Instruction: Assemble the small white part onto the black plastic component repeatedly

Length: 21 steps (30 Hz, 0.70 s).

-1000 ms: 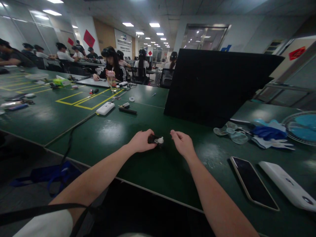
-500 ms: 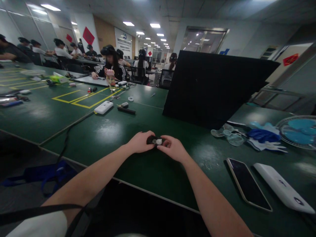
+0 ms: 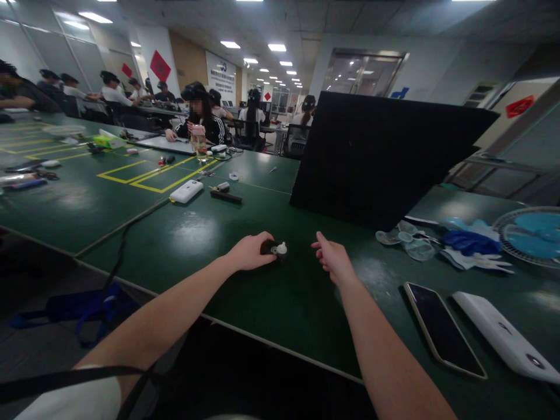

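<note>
Only one container shows plainly: a clear bottle [image 3: 199, 143] with a pink lid stands far off on the green table [image 3: 271, 297], in front of another person seated there, and what is in it cannot be made out. Closer in, a big black board [image 3: 385, 157] leans up just behind the hands and hides the table beyond it. Right of it lie some clear plastic pieces [image 3: 406, 240], blue gloves [image 3: 468, 242] and a small blue fan [image 3: 531, 233]; nearer the edge a dark phone [image 3: 441, 328] lies flat beside a white power bank [image 3: 503, 343]. A second white pack [image 3: 186, 191] and a black stick [image 3: 226, 197] lie well off to the left, with a black cable [image 3: 131, 224] running past. The left hand [image 3: 250, 252] rests on the table with its fingers closed around a small black part [image 3: 268, 247] with a white knob, which sits at mid-table in front of the board. The right hand [image 3: 335, 261] hovers near it but apart, loosely curled, forefinger out, holding nothing.
</note>
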Tool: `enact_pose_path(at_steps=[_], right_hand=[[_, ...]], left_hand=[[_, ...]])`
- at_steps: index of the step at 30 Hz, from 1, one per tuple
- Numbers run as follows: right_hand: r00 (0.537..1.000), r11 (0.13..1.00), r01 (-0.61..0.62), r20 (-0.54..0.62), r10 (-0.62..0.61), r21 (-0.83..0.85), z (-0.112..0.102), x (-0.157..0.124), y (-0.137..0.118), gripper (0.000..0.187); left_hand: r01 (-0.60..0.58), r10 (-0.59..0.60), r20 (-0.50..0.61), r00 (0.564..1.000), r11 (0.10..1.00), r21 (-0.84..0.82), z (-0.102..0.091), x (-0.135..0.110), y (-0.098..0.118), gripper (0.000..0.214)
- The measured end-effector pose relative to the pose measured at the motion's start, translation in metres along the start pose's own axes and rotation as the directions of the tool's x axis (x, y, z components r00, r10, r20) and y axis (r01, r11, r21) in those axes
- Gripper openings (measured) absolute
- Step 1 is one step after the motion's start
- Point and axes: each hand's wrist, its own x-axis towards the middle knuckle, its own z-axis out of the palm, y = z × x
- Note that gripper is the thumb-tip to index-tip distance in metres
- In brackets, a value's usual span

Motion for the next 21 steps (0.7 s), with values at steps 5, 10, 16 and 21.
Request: enact_pose_path(at_steps=[5, 10, 16, 21], right_hand=[[1.0, 1.0, 0.003, 0.001, -0.003, -0.017, -0.001, 0.0, 0.0, 0.051], [1.0, 0.999, 0.015, -0.009, -0.015, -0.032, 0.002, 0.003, 0.001, 0.051], [1.0, 0.999, -0.003, -0.031, 0.001, -0.051, 0.003, 0.001, -0.001, 0.048], [1.0, 0.999, -0.012, -0.024, 0.011, -0.037, 0.003, 0.0, -0.002, 0.044]], left_hand=[[0.084, -0.084, -0.072, 0.994, 0.996, -0.003, -0.032, -0.009, -0.031, 0.052], [0.211, -0.114, -0.295, 0.949, 0.923, 0.323, -0.085, -0.035, -0.08, 0.049], [0.146, 0.027, -0.278, 0.96, 0.799, 0.583, -0.113, -0.061, -0.109, 0.044], [0.366, -0.041, -0.514, 0.857, 0.75, 0.551, -0.11, -0.068, -0.124, 0.045]])
